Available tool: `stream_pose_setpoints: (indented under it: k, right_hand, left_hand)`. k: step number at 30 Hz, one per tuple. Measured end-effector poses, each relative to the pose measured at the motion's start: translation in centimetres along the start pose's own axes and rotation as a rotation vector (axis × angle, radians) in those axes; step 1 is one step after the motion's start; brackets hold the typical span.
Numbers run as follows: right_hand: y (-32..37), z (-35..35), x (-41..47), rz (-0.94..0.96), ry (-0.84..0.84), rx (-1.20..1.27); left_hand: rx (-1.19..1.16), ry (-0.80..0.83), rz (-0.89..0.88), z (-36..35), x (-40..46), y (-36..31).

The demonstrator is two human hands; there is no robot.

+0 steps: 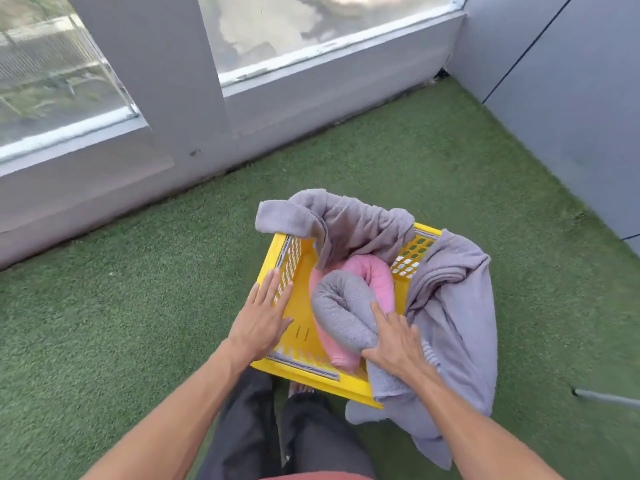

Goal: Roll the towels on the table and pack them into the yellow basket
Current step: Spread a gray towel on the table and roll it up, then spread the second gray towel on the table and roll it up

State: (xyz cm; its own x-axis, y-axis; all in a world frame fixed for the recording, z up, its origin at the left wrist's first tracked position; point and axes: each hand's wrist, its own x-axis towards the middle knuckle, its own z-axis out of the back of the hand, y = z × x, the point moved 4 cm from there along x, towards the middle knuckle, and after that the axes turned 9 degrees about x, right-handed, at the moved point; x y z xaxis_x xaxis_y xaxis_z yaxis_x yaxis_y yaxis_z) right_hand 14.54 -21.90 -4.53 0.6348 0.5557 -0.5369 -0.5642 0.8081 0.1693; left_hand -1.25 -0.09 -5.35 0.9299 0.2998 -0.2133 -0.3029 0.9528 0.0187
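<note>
The yellow basket (298, 327) stands on the green turf in front of my legs. Inside it lie a rolled grey towel (341, 311) bent into a curve and a rolled pink towel (375, 275) under and behind it. My right hand (398, 341) presses flat on the grey roll's near end, fingers straight. My left hand (265, 313) rests flat against the basket's left wall, fingers spread. A loose grey towel (457, 306) hangs over the basket's right side down to the turf. Another loose grey towel (332, 220) drapes over the far rim.
Green artificial turf (138, 306) covers the floor all around. A grey wall with windows (173, 116) runs behind the basket and a grey panel wall (571, 98) stands on the right. A thin grey rod (606, 396) lies on the turf at the right edge.
</note>
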Motion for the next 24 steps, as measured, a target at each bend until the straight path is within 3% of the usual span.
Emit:
stream_pose_setpoints:
  k: [4, 10, 14, 16, 20, 24]
  right_hand:
    - [-0.8, -2.0, 2.3, 0.017, 0.057, -0.031]
    - [-1.2, -4.6, 4.5, -0.263, 0.239, -0.022]
    - [-0.2, -4.0, 5.5, -0.276, 0.331, 0.069]
    - [1.4, -2.4, 6.7, -0.215, 0.265, 0.165]
    - [5.5, 2.5, 11.4, -0.085, -0.135, 0.444]
    - [9.4, 4.4, 15.6, -0.045, -0.211, 0.676]
  left_hand:
    - [0.008, 0.006, -0.056, -1.2, 0.9, 1.9]
    - [-0.010, -0.027, -0.144, -1.1, 3.3, 3.5]
    - [0.005, -0.085, -0.186, 0.2, 6.9, 4.3]
    - [0.019, -0.158, -0.225, 1.3, 9.1, 4.5]
    - [0.073, -0.256, -0.261, 3.6, 14.2, 5.0]
    - [0.036, -0.204, -0.214, 4.1, 18.0, 5.9]
